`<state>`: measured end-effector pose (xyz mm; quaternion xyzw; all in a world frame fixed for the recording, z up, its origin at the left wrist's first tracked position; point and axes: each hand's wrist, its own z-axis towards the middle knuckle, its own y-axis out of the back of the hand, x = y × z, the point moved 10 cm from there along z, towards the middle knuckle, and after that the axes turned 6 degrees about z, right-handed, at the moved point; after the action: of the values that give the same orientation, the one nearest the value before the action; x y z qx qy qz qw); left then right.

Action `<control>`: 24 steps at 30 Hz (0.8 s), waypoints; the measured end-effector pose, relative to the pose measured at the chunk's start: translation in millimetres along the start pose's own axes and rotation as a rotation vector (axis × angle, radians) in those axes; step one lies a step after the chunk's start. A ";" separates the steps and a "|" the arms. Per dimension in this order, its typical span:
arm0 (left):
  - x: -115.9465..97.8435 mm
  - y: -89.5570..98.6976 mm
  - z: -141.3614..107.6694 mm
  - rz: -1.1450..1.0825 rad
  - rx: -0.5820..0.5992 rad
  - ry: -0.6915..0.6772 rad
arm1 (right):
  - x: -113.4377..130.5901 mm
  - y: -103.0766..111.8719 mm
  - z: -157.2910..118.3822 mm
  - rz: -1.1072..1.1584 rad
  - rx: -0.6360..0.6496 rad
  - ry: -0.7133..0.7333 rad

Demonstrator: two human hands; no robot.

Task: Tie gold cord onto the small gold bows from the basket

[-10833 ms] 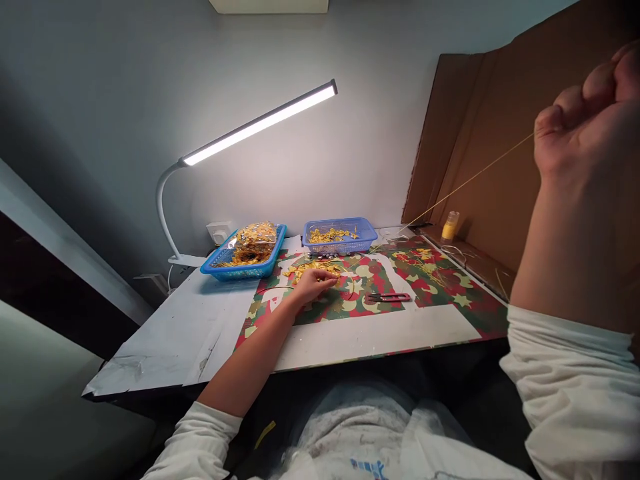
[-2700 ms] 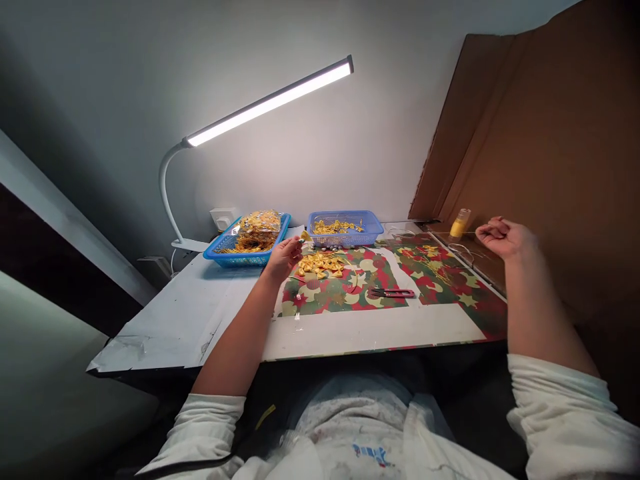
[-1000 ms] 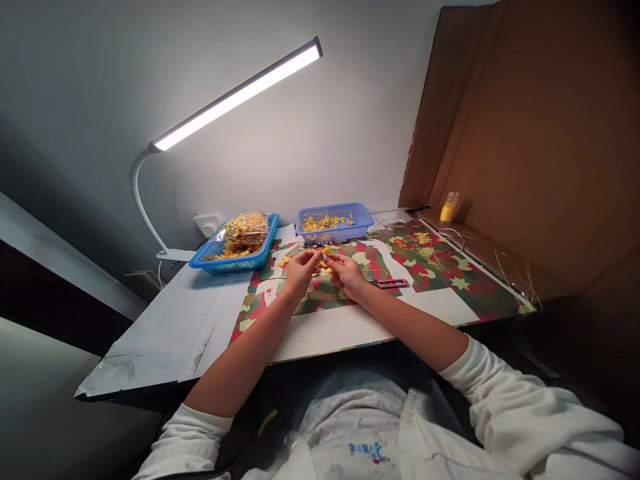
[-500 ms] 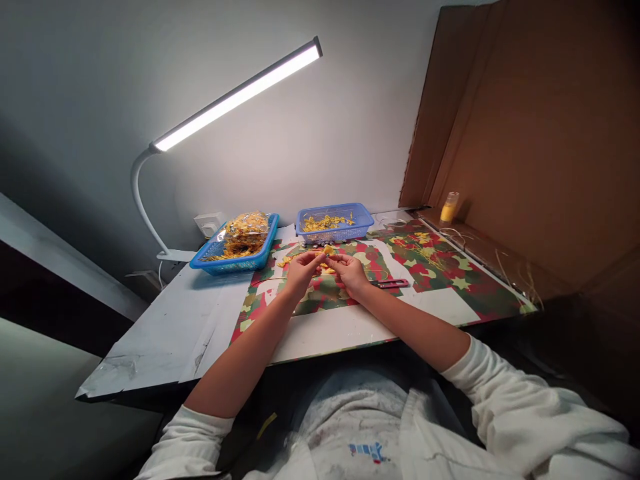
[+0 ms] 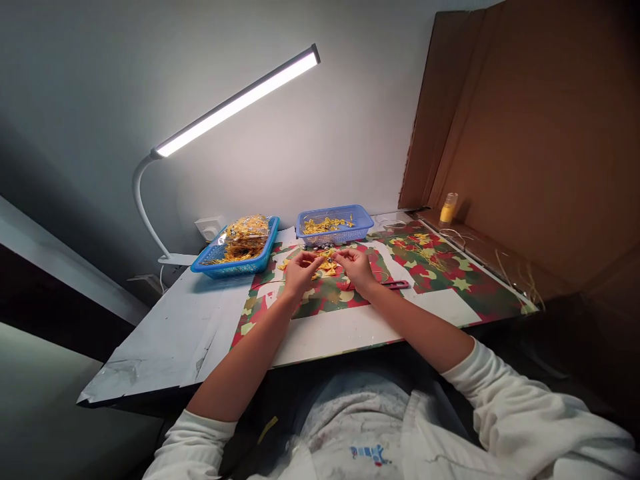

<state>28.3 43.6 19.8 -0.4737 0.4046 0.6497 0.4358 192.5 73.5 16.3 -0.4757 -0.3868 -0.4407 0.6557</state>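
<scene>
Over the middle of the patterned mat, my left hand [image 5: 301, 273] is closed in a pinch at a small yellow bow [image 5: 327, 254], partly hidden among similar pieces behind it. A short gap to the right, my right hand [image 5: 357, 268] also pinches with thumb and forefinger; what is between those fingertips is too small to make out. Below the fingers lie loose yellow bows [image 5: 327, 269]. Small silvery beads or bells [image 5: 316, 248] sit just beyond the hands. Thread snips with a pink handle [image 5: 398, 285] lie beside my right wrist, partly covered by it.
A blue basket [image 5: 215, 268] at the left holds bagged yellow pieces. Behind my hands stands a violet-blue basket [image 5: 357, 233] with yellow bows. Yellow threads [image 5: 430, 252] lie on the mat's right side. A lamp [image 5: 240, 103], a small yellow-filled bottle [image 5: 449, 209] and a cardboard wall [image 5: 540, 147] surround the table.
My hands have moved apart from touching fingertips, the right hand shifting a little to the right. The yellow piece between them sits slightly lower, and the whole view has shifted a little.
</scene>
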 end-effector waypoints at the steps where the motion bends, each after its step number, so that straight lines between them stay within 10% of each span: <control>1: 2.7 0.3 -0.3 -0.012 -0.013 0.024 | 3.1 1.8 -0.3 -0.031 -0.018 0.053; 11: 23.2 -31.8 -9.0 -0.324 0.219 0.306 | 9.2 -9.4 -10.3 -0.169 0.062 0.180; 24: 22.7 -24.4 -6.5 -0.330 0.184 0.280 | -11.5 -3.5 -4.1 0.160 0.027 -0.185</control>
<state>49.3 48.8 -6.4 -0.5772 0.4359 0.4578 0.5169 186.0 71.4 5.6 -0.5348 -0.4125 -0.3358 0.6566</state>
